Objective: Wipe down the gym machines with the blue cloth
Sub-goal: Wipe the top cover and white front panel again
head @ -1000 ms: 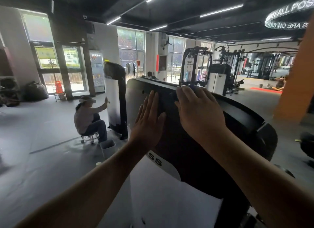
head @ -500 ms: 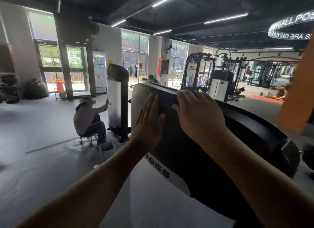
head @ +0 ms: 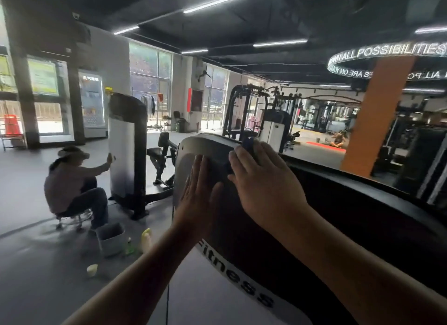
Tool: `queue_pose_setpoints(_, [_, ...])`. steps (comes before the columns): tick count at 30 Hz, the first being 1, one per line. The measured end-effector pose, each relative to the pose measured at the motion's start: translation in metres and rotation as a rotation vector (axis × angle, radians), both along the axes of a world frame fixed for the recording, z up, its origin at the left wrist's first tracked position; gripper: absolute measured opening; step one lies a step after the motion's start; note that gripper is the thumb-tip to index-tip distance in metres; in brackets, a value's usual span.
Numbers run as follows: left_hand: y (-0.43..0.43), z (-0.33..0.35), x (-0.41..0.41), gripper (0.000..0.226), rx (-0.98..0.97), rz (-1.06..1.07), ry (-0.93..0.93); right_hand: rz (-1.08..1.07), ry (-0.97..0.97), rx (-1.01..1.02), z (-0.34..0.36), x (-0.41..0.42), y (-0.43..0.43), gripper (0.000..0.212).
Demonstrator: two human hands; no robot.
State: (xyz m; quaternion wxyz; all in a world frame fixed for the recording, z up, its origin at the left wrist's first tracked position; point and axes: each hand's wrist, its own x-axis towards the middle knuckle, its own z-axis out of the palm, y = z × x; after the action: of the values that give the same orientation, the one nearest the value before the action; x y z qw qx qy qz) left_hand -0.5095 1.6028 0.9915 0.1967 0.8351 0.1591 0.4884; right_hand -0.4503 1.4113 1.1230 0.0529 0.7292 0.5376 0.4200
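Fingers (head: 198, 170) of the left hand (head: 193, 203) lay straight against the machine's shroud (head: 338, 228). The right hand (head: 266, 186), fingers relaxed, pressed the blue cloth (head: 248, 142) onto its rounded top edge. Open grey floor (head: 36, 264) lay to the left.

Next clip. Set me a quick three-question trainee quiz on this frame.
1. True or false: the left hand lies flat against the side of the machine.
2. The blue cloth is: A) under the right hand; B) under the left hand; C) on the floor.
3. Fill in: beside the grey bin stands a pale ____.
Key: 1 true; 2 A; 3 bottle.
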Motion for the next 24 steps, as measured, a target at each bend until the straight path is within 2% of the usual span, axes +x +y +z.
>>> queue_pose_setpoints(4, [0.033,-0.021,-0.003,0.076,0.068,-0.084,-0.020,-0.015,-0.176,-0.143,-0.031,-0.020,0.051,0.064])
queue_pose_setpoints(6, [0.058,-0.034,-0.009,0.080,0.114,-0.124,0.034,0.002,-0.164,-0.104,-0.053,-0.019,0.061,0.060])
queue_pose_setpoints(9, [0.094,-0.059,-0.014,0.073,0.219,-0.098,0.105,0.013,-0.143,-0.070,-0.084,-0.019,0.064,0.055])
queue_pose_setpoints(15, [0.132,-0.079,-0.006,0.070,0.175,-0.182,0.024,-0.022,-0.138,-0.068,-0.104,-0.024,0.100,0.055])
queue_pose_setpoints(17, [0.143,-0.086,-0.004,0.072,0.125,-0.213,0.014,-0.025,-0.121,-0.136,-0.120,-0.027,0.115,0.056])
queue_pose_setpoints(20, [0.158,-0.097,-0.010,0.080,0.112,-0.252,0.068,-0.057,-0.118,-0.360,-0.146,-0.027,0.125,0.061])
queue_pose_setpoints(21, [0.163,-0.101,-0.012,0.081,0.114,-0.260,0.088,-0.051,-0.131,-0.363,-0.145,-0.028,0.128,0.059])
queue_pose_setpoints(24, [0.173,-0.109,-0.015,0.075,0.106,-0.255,0.100,-0.026,-0.041,-0.176,-0.121,-0.029,0.141,0.053])
